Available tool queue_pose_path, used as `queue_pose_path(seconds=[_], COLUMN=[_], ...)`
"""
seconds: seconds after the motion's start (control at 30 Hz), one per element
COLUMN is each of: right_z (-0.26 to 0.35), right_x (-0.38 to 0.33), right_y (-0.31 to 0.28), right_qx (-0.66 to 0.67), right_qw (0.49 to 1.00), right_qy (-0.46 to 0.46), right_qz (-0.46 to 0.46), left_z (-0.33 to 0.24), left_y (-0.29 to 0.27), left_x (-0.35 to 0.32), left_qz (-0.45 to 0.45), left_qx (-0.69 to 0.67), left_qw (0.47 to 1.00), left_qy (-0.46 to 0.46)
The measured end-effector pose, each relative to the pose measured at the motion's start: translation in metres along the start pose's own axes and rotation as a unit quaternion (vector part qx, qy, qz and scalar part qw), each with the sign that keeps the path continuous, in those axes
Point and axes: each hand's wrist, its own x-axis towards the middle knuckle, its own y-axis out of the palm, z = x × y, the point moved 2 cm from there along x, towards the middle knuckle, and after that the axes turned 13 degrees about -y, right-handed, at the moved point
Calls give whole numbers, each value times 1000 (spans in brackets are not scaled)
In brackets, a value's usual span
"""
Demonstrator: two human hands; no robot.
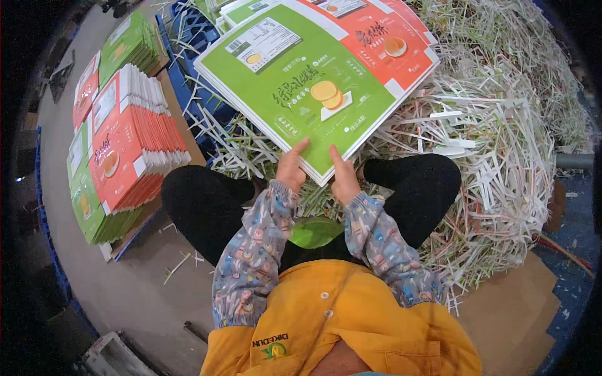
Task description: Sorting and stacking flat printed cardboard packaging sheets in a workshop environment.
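Hands meet at the near corner of the green printed sheet (301, 88), which runs away from you. Your left hand (290, 169) and right hand (343, 178) both pinch that corner, equally near.

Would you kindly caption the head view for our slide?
Both hands, left hand and right hand, grip a stack of green printed sheets above paper trimmings.

Stacks of flat red and green cartons (128, 135) stand at the left (on brown board). A heap of paper trimmings (501, 125) spreads right, beside a blue crate (188, 69).
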Motion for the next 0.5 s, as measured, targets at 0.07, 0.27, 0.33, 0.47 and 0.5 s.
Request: queue_pose_path(seconds=[0.07,0.27,0.33,0.47,0.5], right_z=[-31,-46,-41,-43,-40], right_x=[4,33,34,34,34], right_y=[5,-32,-33,-41,-44], right_qx=[473,496,483,445,444], right_qw=[767,761,773,813,812], right_qy=[371,299,298,297,300], right_qz=[-225,-292,-283,-229,-231], left_z=[4,1,6,11,11], left_y=[5,14,17,15,16], left_x=[-2,-22,-28,-22,-22], left_qz=[-10,-22,1,-12,-5], left_qx=[28,9,-57,-2,-29], left_qw=[1000,1000,996,999,999], left_qy=[4,0,-69,-30,-34])
